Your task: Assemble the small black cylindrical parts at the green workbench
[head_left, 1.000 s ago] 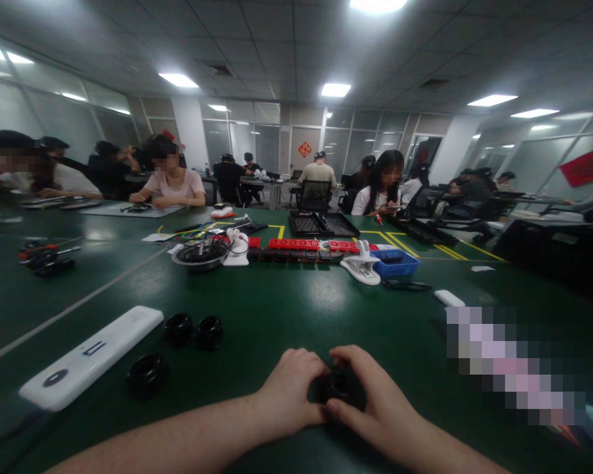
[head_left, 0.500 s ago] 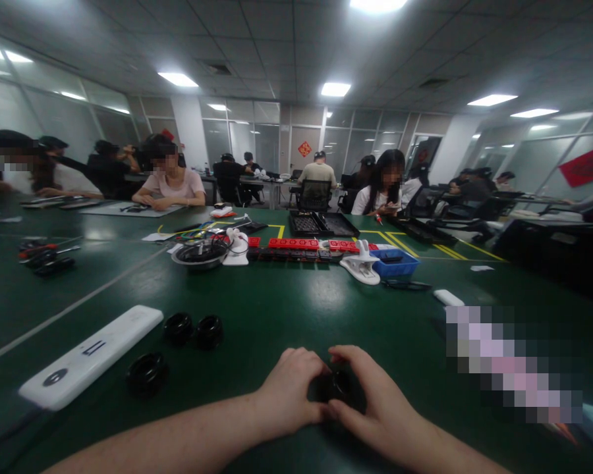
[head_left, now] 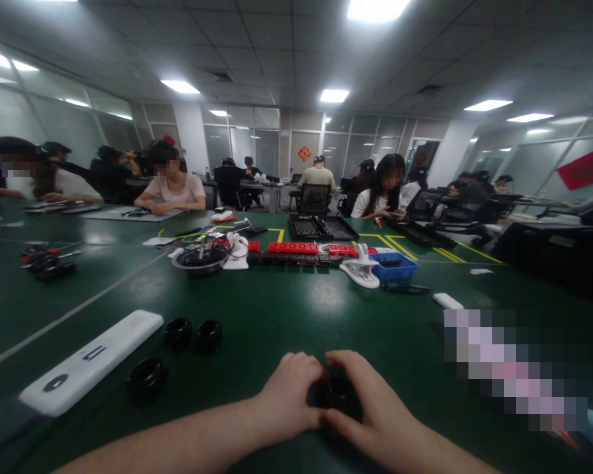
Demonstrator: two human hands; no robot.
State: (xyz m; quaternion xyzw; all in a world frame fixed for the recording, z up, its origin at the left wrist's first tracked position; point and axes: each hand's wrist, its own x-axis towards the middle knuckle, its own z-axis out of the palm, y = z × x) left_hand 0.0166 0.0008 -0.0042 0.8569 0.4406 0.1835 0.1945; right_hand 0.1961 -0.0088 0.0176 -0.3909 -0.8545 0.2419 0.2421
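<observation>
Over the near part of the green table, my left hand (head_left: 292,394) and my right hand (head_left: 375,403) curl toward each other around a dark, glossy black ring (head_left: 337,387). Fingers and thumbs of both hands are bent around its sides, so only a bit of it shows between them. The thumbs come close together at the near side. To the left sit similar black rings: two side by side, one (head_left: 178,334) and another (head_left: 209,336), and a third black ring (head_left: 147,380) nearer to me.
A white power strip (head_left: 93,362) lies at left, its cable running off. Further back are a bowl of black cables (head_left: 200,258), a red-and-black strip (head_left: 296,253), white clamp-like stands (head_left: 362,268) and a blue bin (head_left: 394,264). A pixelated object (head_left: 514,368) lies at right; people sit opposite.
My hands stay around the black ring, with only a slight shift of the fingers. The whole view has tilted a little.
</observation>
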